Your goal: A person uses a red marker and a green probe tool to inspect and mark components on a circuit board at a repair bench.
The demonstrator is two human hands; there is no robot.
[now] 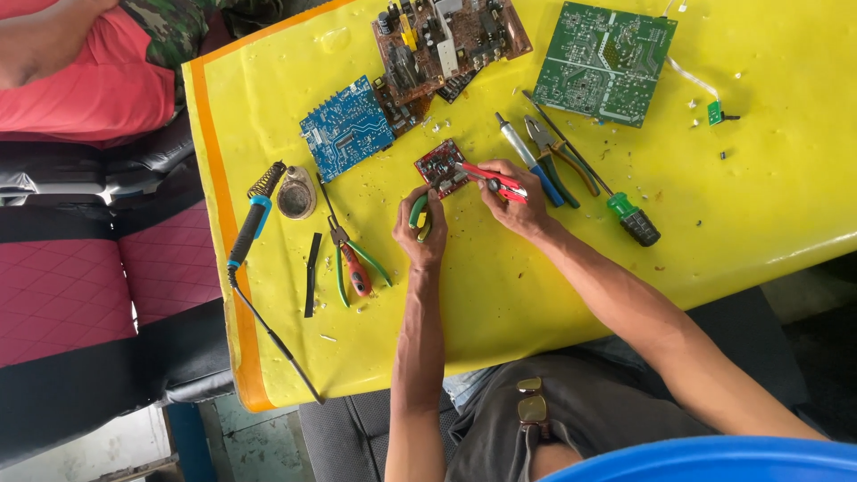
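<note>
**Mia:** What is the biggest thing there?

**Tom:** The shiny yellow plastic table cover with an orange edge [268,357]. Next biggest are the boards near the far side: a green circuit board [604,62], a brown circuit board full of parts [446,40] and a blue circuit board [346,128].

**Mia:** And the tools?

**Tom:** A soldering iron with a blue and black handle [252,219] lies on the left, apart from the hands. A long screwdriver with a green and black handle [625,212] and grey pliers with dark handles [553,152] lie just beside the right hand.

**Mia:** What is the person holding?

**Tom:** The left hand [421,234] is closed around a small green and yellow tool [418,214]. The right hand [518,203] is closed around a small red-handled tool [493,178], and its tip touches the small red square circuit board [441,167].

**Mia:** Where is that little board?

**Tom:** On the cover, in the middle, right in front of both hands, and both touch it.

**Mia:** How does it look?

**Tom:** Red, with tiny dark and silver parts on it. It is tilted like a diamond.

**Mia:** Is the work finished?

**Tom:** It looks like the middle of it. Little bits lie all around the board, and both tools are at it. The big boards sit untouched.
</note>
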